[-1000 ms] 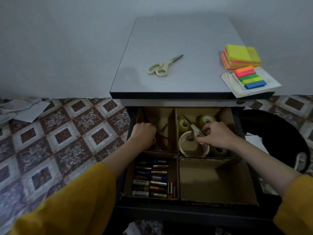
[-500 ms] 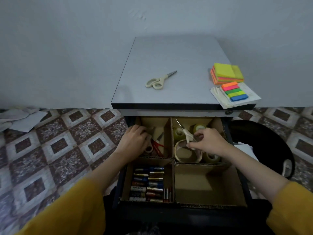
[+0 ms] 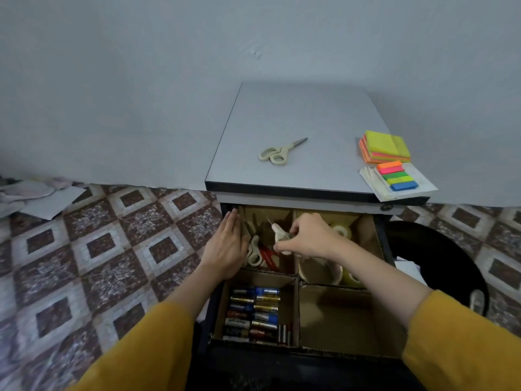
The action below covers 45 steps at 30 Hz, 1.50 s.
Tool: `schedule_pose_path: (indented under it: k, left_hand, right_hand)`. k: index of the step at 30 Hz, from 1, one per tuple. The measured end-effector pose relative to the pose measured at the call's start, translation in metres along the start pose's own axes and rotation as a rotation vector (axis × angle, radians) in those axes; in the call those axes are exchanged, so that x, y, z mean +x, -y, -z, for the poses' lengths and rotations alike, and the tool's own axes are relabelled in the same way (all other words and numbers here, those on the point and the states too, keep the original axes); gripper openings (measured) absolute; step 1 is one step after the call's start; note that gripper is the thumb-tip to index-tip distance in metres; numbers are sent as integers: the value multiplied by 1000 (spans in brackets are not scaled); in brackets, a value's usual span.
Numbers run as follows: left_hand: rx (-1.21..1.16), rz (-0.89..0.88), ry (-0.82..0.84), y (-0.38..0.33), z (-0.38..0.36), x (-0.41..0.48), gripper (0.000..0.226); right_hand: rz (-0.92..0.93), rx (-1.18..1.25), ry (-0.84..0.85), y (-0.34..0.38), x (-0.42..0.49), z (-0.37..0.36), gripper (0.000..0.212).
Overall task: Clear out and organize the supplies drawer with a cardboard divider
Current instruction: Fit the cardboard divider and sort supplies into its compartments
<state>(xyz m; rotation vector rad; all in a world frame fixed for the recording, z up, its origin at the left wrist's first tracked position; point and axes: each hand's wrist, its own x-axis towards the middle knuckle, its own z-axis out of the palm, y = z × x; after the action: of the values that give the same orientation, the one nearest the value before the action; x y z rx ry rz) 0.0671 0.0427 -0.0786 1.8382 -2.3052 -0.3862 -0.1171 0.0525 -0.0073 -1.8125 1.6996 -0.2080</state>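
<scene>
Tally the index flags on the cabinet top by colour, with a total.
orange flag: 1
pink flag: 1
green flag: 1
yellow flag: 1
blue flag: 1
Total: 5

Carried cream scissors [image 3: 280, 235], pinched in R hand [image 3: 307, 238], from over the tape rolls [image 3: 317, 274] in back-R section across the cardboard divider [image 3: 270, 272] to above the back-L compartment [image 3: 267, 216]. Drew L hand [image 3: 225, 246] out of that compartment, straightened its fingers & set it along L wall of the drawer [image 3: 210, 320], beside the stored scissors [image 3: 253, 253].
</scene>
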Motion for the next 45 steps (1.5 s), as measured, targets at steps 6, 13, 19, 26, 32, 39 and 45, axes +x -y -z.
schedule_pose_path:
  k: [6,13,19,26,32,39,45]
  left_hand:
    - [85,-8,24,4,-3,3,60]
    - [86,-14,24,4,-6,4,61]
    - [94,-12,21,5,-8,6,60]
    - [72,-3,10,2,-5,5,61]
    - [134,8,-17,1,-3,4,66]
    - [3,-267,-506,-7,27,0,38]
    - [-100,-126,-360,-12,78,40,48]
  right_hand:
    - [16,-327,43,26,27,-19,30]
    - [9,-391,25,21,46,-32,42]
    - [-4,-328,-54,12,46,-29,12]
    - [3,-199,-132,-5,45,-35,13]
    - [53,37,-201,-18,28,-27,13]
    - [198,118,-398,1,7,20,11]
    - [220,171,-530,31,26,53,17]
